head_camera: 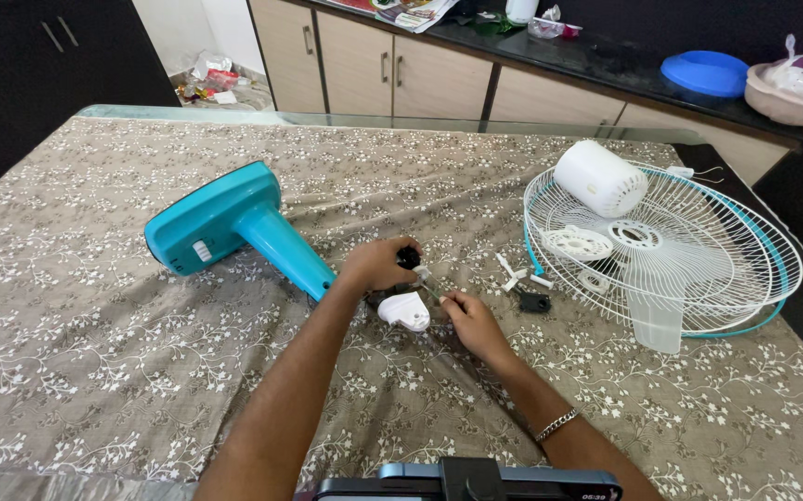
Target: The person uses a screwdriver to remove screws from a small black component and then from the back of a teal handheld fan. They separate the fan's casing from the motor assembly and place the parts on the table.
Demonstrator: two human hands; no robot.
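Note:
A teal fan stand (234,225) lies on its side on the patterned tablecloth, its neck pointing toward the table's middle. My left hand (378,264) grips a black part (409,257) at the top of that neck. Just below it sits a white plastic piece (405,312). My right hand (474,323) pinches a thin metal tool (431,291) whose tip reaches the joint between the black part and the white piece. A bracelet is on my right wrist.
At the right lie stacked white wire fan grilles (689,250) with a teal rim, a white motor cover (599,178), white fittings and a clear blade. Small white and black parts (524,283) lie between. A counter with a blue lid (704,72) and a bowl runs behind.

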